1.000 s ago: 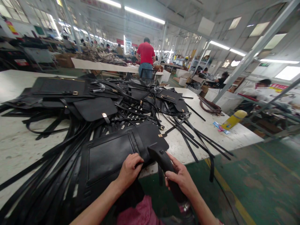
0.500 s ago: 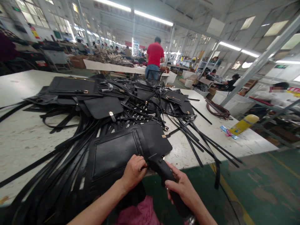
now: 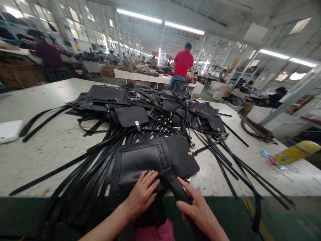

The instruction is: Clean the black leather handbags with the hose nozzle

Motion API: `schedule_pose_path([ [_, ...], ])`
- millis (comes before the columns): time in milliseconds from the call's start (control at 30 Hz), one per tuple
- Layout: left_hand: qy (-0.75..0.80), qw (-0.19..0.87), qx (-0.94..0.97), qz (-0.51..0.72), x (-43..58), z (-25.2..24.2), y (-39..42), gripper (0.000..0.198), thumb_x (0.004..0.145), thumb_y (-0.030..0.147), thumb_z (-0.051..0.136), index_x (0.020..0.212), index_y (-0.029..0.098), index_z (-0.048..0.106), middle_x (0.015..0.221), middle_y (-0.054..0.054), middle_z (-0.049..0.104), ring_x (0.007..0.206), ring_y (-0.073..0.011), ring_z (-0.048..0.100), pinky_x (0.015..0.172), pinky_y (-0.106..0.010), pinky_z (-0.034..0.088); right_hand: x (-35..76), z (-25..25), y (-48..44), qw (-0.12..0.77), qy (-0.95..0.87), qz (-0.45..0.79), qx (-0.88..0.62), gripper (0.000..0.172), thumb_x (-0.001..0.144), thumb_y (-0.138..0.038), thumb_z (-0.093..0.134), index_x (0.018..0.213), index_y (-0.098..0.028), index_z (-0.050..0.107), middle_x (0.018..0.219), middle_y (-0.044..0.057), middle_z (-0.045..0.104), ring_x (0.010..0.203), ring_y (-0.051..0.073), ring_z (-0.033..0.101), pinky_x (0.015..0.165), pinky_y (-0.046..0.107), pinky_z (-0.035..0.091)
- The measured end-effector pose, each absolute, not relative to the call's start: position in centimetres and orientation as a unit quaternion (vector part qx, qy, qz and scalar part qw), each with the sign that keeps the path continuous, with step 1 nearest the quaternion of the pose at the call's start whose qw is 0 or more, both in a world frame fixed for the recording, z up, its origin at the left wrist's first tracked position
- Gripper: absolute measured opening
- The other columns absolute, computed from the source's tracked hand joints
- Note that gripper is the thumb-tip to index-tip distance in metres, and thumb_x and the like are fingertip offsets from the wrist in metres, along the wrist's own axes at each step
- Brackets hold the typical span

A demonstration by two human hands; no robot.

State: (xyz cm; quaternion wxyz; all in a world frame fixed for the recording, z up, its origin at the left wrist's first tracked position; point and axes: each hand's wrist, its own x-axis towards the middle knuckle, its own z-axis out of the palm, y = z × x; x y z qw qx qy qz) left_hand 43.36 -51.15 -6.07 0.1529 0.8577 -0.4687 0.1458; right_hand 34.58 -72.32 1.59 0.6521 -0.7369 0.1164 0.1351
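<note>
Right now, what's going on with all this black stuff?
Someone's right-hand grip is closed around a black handheld tool, its tip by the near edge of a black bag. Their left-hand grip lies on that bag, fingers spread. Whether the tip touches is hard to tell. More black bags and long straps lie around it on the white table.

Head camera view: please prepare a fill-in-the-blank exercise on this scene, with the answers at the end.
The left hand touches the nearest bag, whose small clasp is coloured ____.
The right hand grips a handheld tool coloured ____.
The yellow cylindrical container is on the ____ side of the table.
The nearest standing co-worker's shirt is ____.
Missing words: gold; black; right; red.
</note>
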Motion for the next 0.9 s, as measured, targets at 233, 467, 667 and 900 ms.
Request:
schedule_pose_path([
  [233,-0.484,0.149,0.854,0.12,42.6,-4.4,-48.7,0.052,0.072,0.0,0.041,0.12,0.017,0.049,0.126,-0.01,0.051,0.121,-0.0221,0.04,0.1,-0.046,0.035,40.0,4.7,-69.5,0.654,0.039,0.114,-0.747,0.065,0.069,-0.016,0.058,0.13,-0.023,0.037,0.075,-0.002,0.062,0.042,0.007,0.049,0.038,0.017,0.041],
  [467,-0.353,0.164,0.895,0.218,40.8,-7.1,-40.4,0.048,0.071,-0.001,0.041,0.113,0.019,0.055,0.12,-0.007,0.057,0.119,-0.0234,0.043,0.102,-0.051,0.027,47.6,5.2,-64.2,0.614,-0.079,0.276,-0.735,0.061,0.068,-0.022,0.062,0.126,-0.028,0.042,0.06,-0.006,0.056,0.038,0.011,0.053,0.033,0.02,0.044],
  [667,-0.308,0.23,0.891,0.243,39.8,-8.4,-37.7,0.038,0.076,0.004,0.046,0.108,0.021,0.055,0.11,-0.004,0.063,0.11,-0.0178,0.051,0.099,-0.038,0.038,53.8,3.6,-57.7,0.573,-0.103,0.326,-0.745,0.055,0.07,-0.022,0.06,0.124,-0.022,0.046,0.057,-0.005,0.054,0.037,0.012,0.054,0.034,0.021,0.044],
  [900,-0.164,0.354,0.902,0.187,39.9,-8.5,-38.1,0.043,0.077,0.014,0.049,0.119,0.019,0.043,0.118,-0.01,0.054,0.112,-0.021,0.05,0.093,-0.038,0.044,53.3,3.0,-55.7,0.57,-0.082,0.263,-0.774,0.069,0.07,-0.023,0.061,0.133,-0.025,0.033,0.067,-0.003,0.057,0.038,0.009,0.052,0.034,0.019,0.044],
])
